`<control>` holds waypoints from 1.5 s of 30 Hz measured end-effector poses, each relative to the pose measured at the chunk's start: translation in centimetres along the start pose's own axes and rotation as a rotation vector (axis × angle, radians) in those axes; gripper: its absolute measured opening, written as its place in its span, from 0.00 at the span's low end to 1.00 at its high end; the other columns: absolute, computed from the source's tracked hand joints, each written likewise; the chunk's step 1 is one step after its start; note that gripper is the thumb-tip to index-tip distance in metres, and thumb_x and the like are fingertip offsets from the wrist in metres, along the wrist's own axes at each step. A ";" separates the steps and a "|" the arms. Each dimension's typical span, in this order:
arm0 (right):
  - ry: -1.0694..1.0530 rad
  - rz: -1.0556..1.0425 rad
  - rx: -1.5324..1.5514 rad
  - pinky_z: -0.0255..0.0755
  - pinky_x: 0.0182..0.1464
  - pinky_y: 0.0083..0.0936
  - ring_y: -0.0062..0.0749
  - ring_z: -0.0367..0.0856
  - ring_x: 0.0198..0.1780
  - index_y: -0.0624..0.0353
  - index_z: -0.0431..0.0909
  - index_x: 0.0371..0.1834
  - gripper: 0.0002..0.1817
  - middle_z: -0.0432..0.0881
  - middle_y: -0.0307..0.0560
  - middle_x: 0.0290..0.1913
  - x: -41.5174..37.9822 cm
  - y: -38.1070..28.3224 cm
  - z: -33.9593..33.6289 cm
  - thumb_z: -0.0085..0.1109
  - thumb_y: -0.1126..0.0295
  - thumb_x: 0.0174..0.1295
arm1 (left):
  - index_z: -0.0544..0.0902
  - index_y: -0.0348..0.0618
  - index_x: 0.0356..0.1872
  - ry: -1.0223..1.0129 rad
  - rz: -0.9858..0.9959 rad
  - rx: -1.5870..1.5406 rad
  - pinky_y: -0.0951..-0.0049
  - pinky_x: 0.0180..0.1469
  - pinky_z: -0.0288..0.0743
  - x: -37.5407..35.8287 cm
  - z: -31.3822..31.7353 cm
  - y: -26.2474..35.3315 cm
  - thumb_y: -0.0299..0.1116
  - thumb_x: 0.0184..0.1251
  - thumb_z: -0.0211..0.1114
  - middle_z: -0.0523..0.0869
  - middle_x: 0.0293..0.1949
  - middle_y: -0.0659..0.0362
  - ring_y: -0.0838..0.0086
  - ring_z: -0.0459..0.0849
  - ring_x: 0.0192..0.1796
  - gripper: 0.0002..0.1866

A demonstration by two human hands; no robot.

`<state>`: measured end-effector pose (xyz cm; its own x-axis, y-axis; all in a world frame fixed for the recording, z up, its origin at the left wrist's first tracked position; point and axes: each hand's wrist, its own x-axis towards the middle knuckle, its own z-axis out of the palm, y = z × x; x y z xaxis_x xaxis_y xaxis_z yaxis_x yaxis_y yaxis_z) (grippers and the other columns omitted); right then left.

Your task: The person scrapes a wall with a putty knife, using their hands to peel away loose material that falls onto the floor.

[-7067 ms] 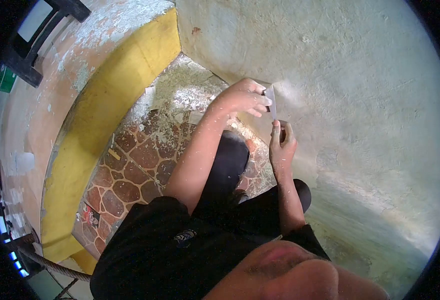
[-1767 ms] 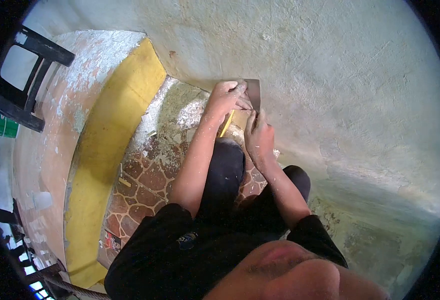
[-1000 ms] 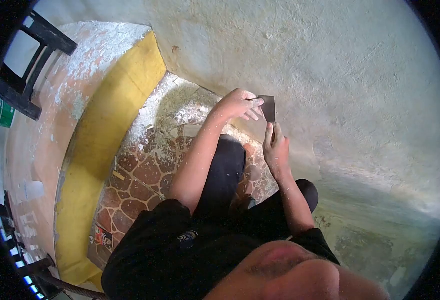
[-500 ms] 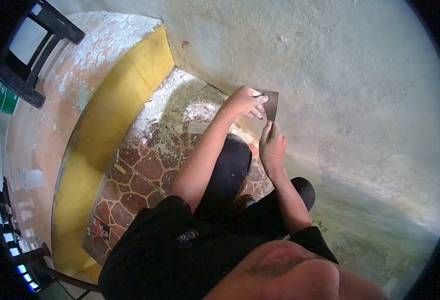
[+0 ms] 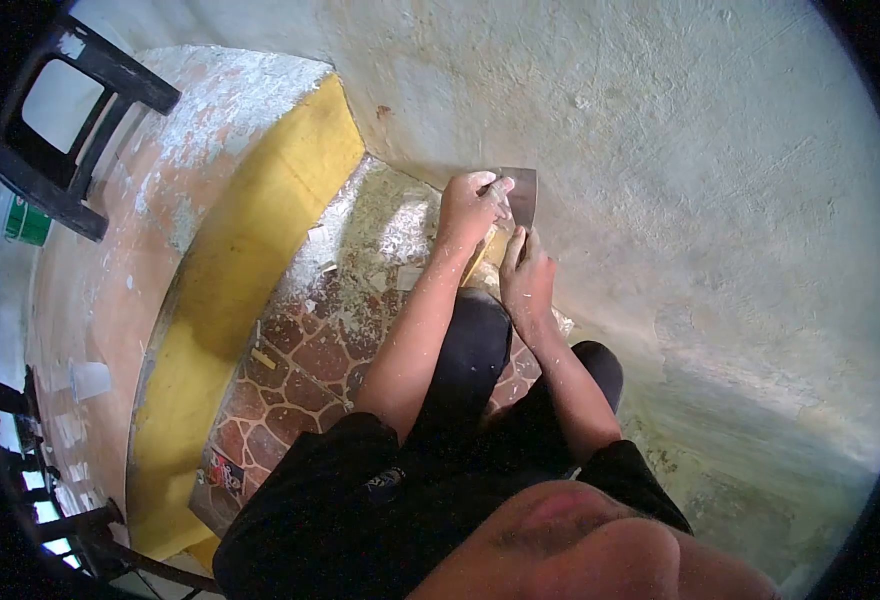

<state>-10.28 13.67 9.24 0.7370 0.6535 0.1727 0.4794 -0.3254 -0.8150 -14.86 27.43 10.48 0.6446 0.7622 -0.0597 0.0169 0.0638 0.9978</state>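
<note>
Both hands are at a flat, grey metal scraper blade point(image 5: 524, 196), which is against the rough plastered wall point(image 5: 680, 170) low down near the floor. My left hand point(image 5: 470, 208) is closed on the blade's left side, its fingertips dusted white. Below it, my right hand point(image 5: 530, 278) grips the lower end of the blade between thumb and fingers. White flecks cling to both forearms. Whether the scraper has a handle is hidden by the fingers.
A yellow step riser point(image 5: 250, 270) curves along the left, under a paint-spattered ledge point(image 5: 110, 300). On it stand a black stool point(image 5: 90, 130) and a green bucket point(image 5: 28, 222). White flakes and debris point(image 5: 370, 240) litter the stone-patterned floor point(image 5: 305, 345).
Both hands and the scraper have shifted left along the wall, toward the corner by the yellow step. The head view has also moved slightly.
</note>
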 end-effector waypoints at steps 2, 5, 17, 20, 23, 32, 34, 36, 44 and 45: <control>0.000 -0.072 0.026 0.74 0.36 0.57 0.73 0.84 0.35 0.68 0.80 0.46 0.15 0.82 0.76 0.30 0.5 -0.1 0.5 0.50 0.65 0.81 | 0.82 0.36 0.35 0.057 0.038 -0.029 0.76 0.33 0.80 -0.1 -0.2 0.6 0.34 0.78 0.68 0.84 0.26 0.59 0.77 0.85 0.27 0.13; 0.040 -0.169 0.051 0.74 0.34 0.55 0.72 0.84 0.33 0.67 0.80 0.45 0.14 0.82 0.74 0.29 0.7 0.7 0.9 0.51 0.65 0.80 | 0.81 0.35 0.34 0.085 0.088 0.029 0.76 0.33 0.79 0.0 -0.5 0.4 0.35 0.78 0.68 0.83 0.26 0.60 0.78 0.84 0.27 0.13; 0.165 0.159 0.300 0.70 0.29 0.28 0.23 0.76 0.22 0.65 0.85 0.38 0.18 0.79 0.39 0.21 -3.5 5.1 -9.2 0.67 0.57 0.74 | 0.83 0.32 0.33 -0.299 0.123 0.045 0.76 0.35 0.78 -7.1 9.0 6.1 0.32 0.75 0.71 0.85 0.27 0.61 0.80 0.86 0.32 0.12; 0.040 0.379 0.506 0.67 0.24 0.24 0.19 0.74 0.20 0.61 0.79 0.25 0.19 0.78 0.37 0.19 -4.3 7.0 -11.7 0.65 0.61 0.72 | 0.83 0.33 0.32 -0.212 0.248 0.146 0.77 0.35 0.73 -9.8 12.8 7.6 0.32 0.72 0.74 0.83 0.25 0.64 0.86 0.78 0.32 0.13; 0.113 0.537 0.563 0.64 0.22 0.25 0.21 0.73 0.19 0.60 0.77 0.23 0.20 0.78 0.37 0.19 -5.8 7.1 -13.9 0.62 0.61 0.72 | 0.85 0.33 0.35 -0.229 0.304 0.059 0.75 0.33 0.72 -11.0 16.9 6.4 0.32 0.72 0.74 0.81 0.24 0.64 0.85 0.75 0.31 0.12; 0.209 0.880 0.911 0.67 0.22 0.33 0.29 0.76 0.19 0.63 0.80 0.36 0.14 0.80 0.43 0.23 -10.7 13.6 -10.4 0.60 0.61 0.72 | 0.84 0.27 0.41 -0.664 0.081 0.191 0.69 0.36 0.83 -9.9 22.1 -2.4 0.31 0.77 0.67 0.89 0.31 0.52 0.73 0.89 0.34 0.12; 0.266 0.875 0.876 0.66 0.22 0.33 0.28 0.76 0.18 0.63 0.81 0.36 0.14 0.80 0.43 0.23 -10.2 13.5 -9.7 0.61 0.61 0.72 | 0.82 0.32 0.36 -0.746 0.023 0.300 0.74 0.27 0.76 -8.8 21.0 -1.3 0.31 0.79 0.66 0.84 0.26 0.60 0.81 0.83 0.28 0.12; 0.371 0.745 0.815 0.64 0.21 0.33 0.28 0.74 0.16 0.64 0.81 0.31 0.15 0.80 0.42 0.21 -9.4 13.8 -8.8 0.62 0.63 0.71 | 0.82 0.32 0.35 -0.782 0.003 0.340 0.75 0.26 0.73 -8.1 20.8 -1.2 0.31 0.79 0.66 0.82 0.26 0.61 0.82 0.81 0.26 0.12; 0.448 0.743 0.756 0.67 0.24 0.32 0.26 0.79 0.21 0.66 0.82 0.25 0.20 0.82 0.44 0.20 -8.0 15.6 -6.8 0.64 0.60 0.68 | 0.81 0.30 0.26 -0.590 0.331 0.630 0.70 0.26 0.72 -8.3 22.1 -2.0 0.30 0.78 0.66 0.85 0.20 0.59 0.84 0.76 0.23 0.17; 0.478 0.740 0.713 0.68 0.24 0.33 0.26 0.79 0.21 0.66 0.82 0.25 0.20 0.82 0.44 0.20 -7.8 15.2 -7.2 0.65 0.59 0.67 | 0.81 0.30 0.26 -0.592 0.330 0.632 0.70 0.26 0.72 -8.4 22.3 -2.4 0.30 0.78 0.66 0.85 0.20 0.59 0.84 0.76 0.23 0.17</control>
<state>-5.36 -1.31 -0.53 0.9063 0.0843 -0.4141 -0.4183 0.0403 -0.9074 -3.25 6.56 9.24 0.9732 0.2151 0.0807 0.0646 -0.5934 0.8023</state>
